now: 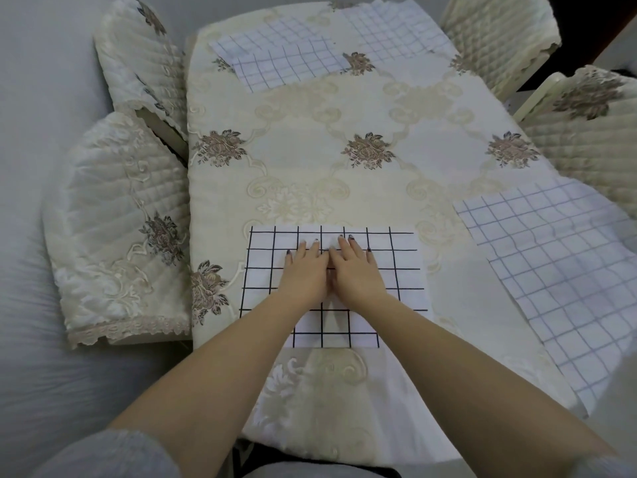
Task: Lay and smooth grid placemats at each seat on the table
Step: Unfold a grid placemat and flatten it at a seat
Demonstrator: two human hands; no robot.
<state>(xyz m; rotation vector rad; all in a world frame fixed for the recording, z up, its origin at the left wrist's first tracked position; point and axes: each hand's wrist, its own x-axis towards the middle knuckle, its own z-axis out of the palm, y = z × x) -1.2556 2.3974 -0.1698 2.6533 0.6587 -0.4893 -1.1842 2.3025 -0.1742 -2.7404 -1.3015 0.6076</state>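
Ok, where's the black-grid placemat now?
Head view: the black-grid placemat lies at the near end of the table, centre, under the left hand and right hand, a paler placemat to its right.

My left hand (305,272): flat, palm down, fingers straight; its inner edge touches my right
My right hand (356,270): flat, palm down, fingers slightly spread
My forearms (220,357): bare, outstretched, converging forward
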